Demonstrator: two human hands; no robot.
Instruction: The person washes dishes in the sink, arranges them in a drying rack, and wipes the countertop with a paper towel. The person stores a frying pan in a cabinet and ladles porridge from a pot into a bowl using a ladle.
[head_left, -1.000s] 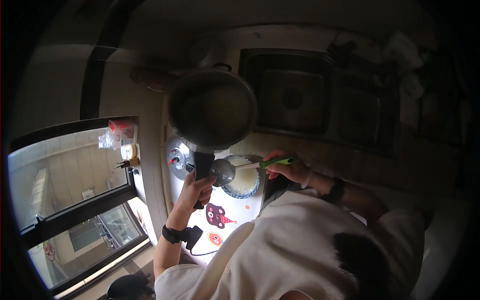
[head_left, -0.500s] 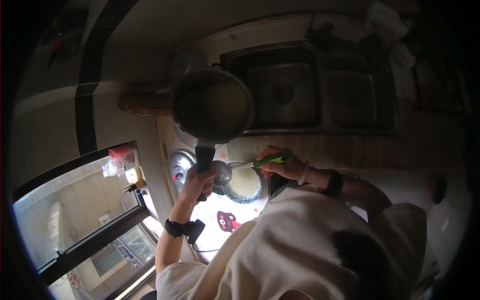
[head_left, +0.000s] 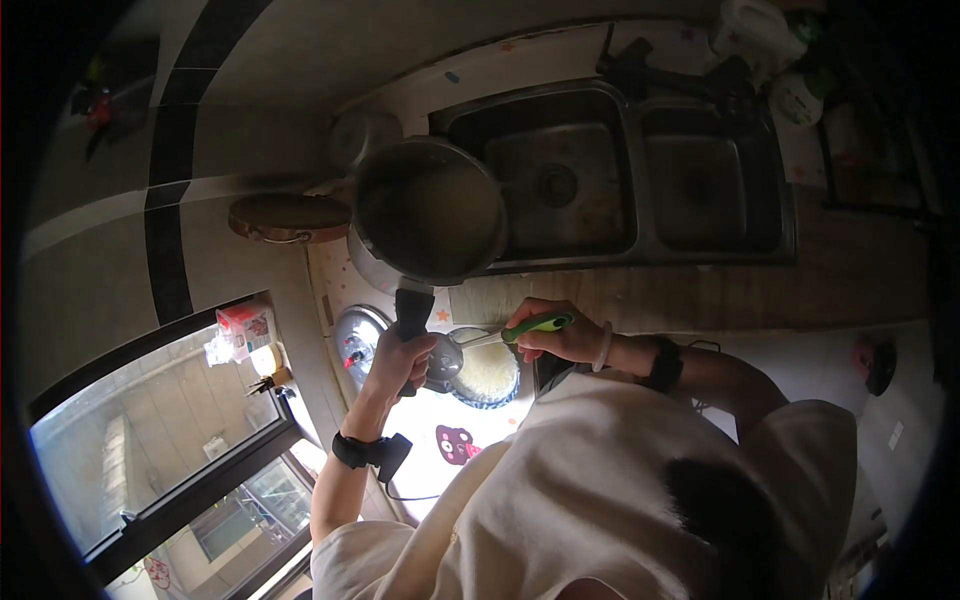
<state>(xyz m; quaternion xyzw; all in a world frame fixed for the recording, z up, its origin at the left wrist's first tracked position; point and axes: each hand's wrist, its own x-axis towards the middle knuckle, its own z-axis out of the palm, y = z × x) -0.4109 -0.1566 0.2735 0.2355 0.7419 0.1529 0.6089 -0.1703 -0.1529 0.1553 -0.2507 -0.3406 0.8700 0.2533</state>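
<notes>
My left hand (head_left: 401, 362) is closed round the black handle of a deep metal pot (head_left: 375, 235). The pot reaches out past the counter edge beside the sink, with some pale contents inside that I cannot make out. In my right hand (head_left: 562, 332) is a ladle (head_left: 540, 325) with a green handle, its round metal head close to my left hand. Below the ladle stands a blue-rimmed bowl (head_left: 488, 403) of white rice (head_left: 492, 372). The ladle's head overlaps the bowl's left side in view; whether they touch I cannot tell.
A double-basin sink (head_left: 640, 180) with a tap (head_left: 690, 75) lies beyond the wooden strip. A metal lid with a red knob (head_left: 350, 358) sits left of my left hand. A round wooden board (head_left: 290, 215) is by the wall, and a window (head_left: 170, 420) is at lower left.
The view has brightened. Both hands, the pot and the ladle stay almost where they were, with only slight shifts.
</notes>
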